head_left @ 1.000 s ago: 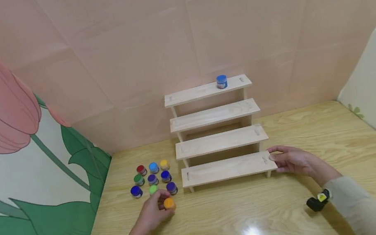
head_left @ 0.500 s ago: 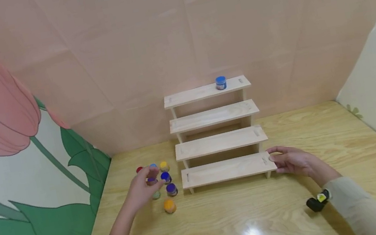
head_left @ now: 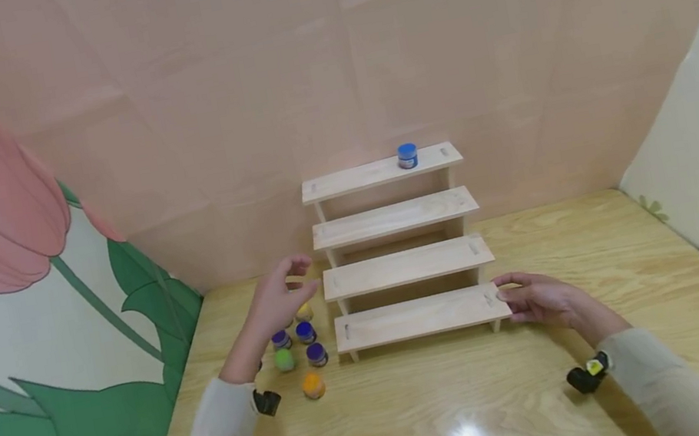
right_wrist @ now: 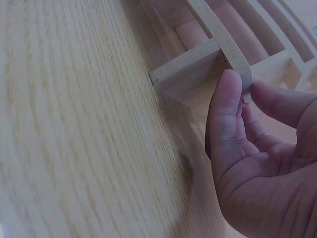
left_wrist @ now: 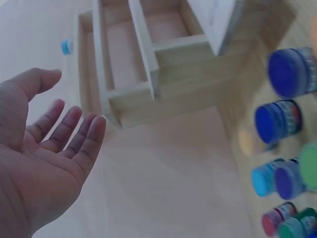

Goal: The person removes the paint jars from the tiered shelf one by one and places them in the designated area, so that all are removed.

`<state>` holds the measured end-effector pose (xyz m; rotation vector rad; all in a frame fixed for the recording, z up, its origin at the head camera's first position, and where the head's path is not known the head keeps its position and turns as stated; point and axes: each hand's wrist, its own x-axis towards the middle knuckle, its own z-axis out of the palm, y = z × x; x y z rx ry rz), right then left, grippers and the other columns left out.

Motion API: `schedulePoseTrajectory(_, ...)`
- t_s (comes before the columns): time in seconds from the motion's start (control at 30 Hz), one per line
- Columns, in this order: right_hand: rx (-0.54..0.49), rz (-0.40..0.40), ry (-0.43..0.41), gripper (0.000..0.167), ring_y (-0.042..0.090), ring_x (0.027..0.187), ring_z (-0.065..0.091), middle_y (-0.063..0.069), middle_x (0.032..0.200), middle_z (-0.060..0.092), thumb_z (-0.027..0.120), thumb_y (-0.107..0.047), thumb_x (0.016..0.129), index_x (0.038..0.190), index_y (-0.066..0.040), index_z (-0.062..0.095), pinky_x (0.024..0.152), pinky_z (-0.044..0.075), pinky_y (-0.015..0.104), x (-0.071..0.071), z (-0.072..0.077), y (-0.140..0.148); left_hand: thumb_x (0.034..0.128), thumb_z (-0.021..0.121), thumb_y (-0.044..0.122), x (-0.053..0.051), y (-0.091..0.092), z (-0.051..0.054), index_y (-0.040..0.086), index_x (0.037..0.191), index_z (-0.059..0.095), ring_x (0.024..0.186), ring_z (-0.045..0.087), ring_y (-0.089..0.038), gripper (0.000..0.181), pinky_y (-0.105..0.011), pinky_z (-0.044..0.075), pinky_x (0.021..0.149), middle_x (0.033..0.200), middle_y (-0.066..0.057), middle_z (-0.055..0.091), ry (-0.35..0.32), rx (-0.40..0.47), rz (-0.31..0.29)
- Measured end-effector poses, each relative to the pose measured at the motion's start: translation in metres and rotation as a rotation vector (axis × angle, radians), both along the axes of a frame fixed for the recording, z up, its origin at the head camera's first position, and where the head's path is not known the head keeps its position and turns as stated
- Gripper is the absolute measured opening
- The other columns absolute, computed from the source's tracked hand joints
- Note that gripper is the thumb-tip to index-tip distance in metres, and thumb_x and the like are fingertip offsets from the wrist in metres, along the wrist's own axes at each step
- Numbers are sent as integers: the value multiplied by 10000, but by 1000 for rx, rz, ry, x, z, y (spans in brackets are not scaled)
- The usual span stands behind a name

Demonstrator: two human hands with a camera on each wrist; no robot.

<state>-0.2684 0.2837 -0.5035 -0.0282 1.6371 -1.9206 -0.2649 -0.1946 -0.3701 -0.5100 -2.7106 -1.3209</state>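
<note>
A wooden four-step display shelf (head_left: pixel 418 319) stands against the back wall. At the right end of its lowest step, my right hand (head_left: pixel 543 301) pinches the board's corner between thumb and fingers, as the right wrist view shows up close. My left hand (head_left: pixel 275 297) is raised in the air left of the shelf, fingers loosely bent and holding nothing. Beneath and beside it stand several small paint jars, among them an orange-lidded jar (head_left: pixel 313 386), a light green one (head_left: pixel 284 360) and a purple one (head_left: pixel 317 355). The left forearm hides some jars in the head view.
One blue paint jar (head_left: pixel 407 155) sits on the top step, right of its middle. Red (left_wrist: pixel 277 218) and light blue (left_wrist: pixel 265 178) jars show in the left wrist view. A pink wall covering (head_left: pixel 219 116) rises behind the wood-grain table (head_left: pixel 413 417).
The left hand has let go of the orange-lidded jar, which stays on the table. It has since moved up and away over the other jars toward the shelf. The right hand keeps its hold.
</note>
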Motion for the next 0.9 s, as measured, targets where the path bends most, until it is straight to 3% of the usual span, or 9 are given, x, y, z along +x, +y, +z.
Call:
schedulePoseTrajectory(0.43,2,-1,11,276,138,878,709,32,1008,735,593,-122,1026,1288,-139,505,740,612,270,2,3,-1,955,705,190,-38,35,33,44,1308,578,1204,578,-324,402,-485,512,1032,1291,-115,615,48,12,-49)
schedulePoseTrajectory(0.67,-11,-3,4,241,137,877,707,36,1009,731,577,-104,1031,1262,-150,525,739,613,268,2,3,-1,960,698,156,-59,56,45,-9,1327,549,1240,550,-356,429,-523,476,1065,1313,-188,595,66,72,-120)
schedulePoseTrajectory(0.9,13,-20,-15,229,134,868,697,37,1012,722,582,-108,1029,1248,-157,536,735,612,267,2,5,-2,959,712,185,-77,77,56,63,1311,574,1193,591,-254,398,-397,510,1041,1277,-79,611,56,76,-106)
